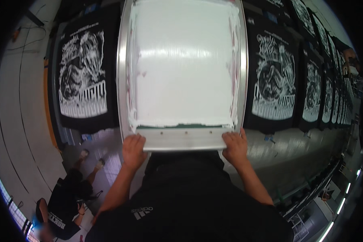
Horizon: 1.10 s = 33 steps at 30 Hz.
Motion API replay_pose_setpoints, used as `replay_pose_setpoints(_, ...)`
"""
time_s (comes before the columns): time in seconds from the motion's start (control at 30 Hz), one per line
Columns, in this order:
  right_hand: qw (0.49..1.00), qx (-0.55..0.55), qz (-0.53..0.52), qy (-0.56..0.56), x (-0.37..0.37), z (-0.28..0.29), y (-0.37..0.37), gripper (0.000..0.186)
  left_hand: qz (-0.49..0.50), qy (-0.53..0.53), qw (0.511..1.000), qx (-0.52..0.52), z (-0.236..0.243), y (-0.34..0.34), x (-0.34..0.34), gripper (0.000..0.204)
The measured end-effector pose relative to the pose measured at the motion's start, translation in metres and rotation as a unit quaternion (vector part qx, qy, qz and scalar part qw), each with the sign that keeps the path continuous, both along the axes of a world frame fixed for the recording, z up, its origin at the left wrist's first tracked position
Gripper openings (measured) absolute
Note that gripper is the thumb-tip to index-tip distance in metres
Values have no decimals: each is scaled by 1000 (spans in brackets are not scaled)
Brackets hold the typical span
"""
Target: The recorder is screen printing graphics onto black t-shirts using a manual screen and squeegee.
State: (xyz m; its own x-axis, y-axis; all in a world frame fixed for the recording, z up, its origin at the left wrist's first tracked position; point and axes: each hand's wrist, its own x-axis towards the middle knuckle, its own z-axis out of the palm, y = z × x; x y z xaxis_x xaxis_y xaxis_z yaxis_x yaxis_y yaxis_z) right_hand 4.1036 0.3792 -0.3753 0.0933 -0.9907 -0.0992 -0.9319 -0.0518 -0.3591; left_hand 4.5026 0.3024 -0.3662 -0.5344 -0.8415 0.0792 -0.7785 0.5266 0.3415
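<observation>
A screen printing frame (pixel 185 141) of silvery metal fills the middle of the view, its mesh coated with white ink (pixel 185 86). Thicker ridges of ink run along both sides and the near end, where a thin green strip of mesh shows. My left hand (pixel 134 151) is closed over the frame's near left corner. At the near right corner, my right hand (pixel 235 149) grips the same rail, fingers on top. Both thumbs are partly hidden. Whatever lies beneath the frame cannot be seen.
Black T-shirts with white prints lie flat on both sides: one at left (pixel 82 76), another at right (pixel 272 76), and several more curving away at far right. At lower left are other people, one in a black shirt (pixel 62 201). A grey floor (pixel 298 151) shows at right.
</observation>
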Motion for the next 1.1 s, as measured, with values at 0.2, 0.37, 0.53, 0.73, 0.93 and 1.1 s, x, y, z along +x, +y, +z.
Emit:
replay_pose_setpoints(0.2, 1000, -4, 15, 14, -34, -9, -123, 47, 12, 14, 1000, -13, -27, -124, -29, 50)
replay_pose_setpoints(0.37, 996, -68, 0, 57, -70, -19, -281, 46, 39, 18, 999, -28, -26, -302, -75, 40)
replay_pose_setpoints(0.53, 987, -38, 17, 156, -110, -19, -424, 36, 69, -65, 995, -43, -15, -445, -117, 40)
replay_pose_setpoints(0.73, 991, -21, 12, 135, -135, 0, -485, 49, 40, -93, 994, 28, 18, -505, -136, 52)
replay_pose_setpoints(0.93, 993, 110, -1, 39, -71, 56, -259, 36, 31, -42, 992, 117, 59, -281, -77, 30)
replay_pose_setpoints(1.1, 995, 84, 37, -27, -24, 39, -65, 34, 10, -29, 990, 136, 36, -72, -12, 35)
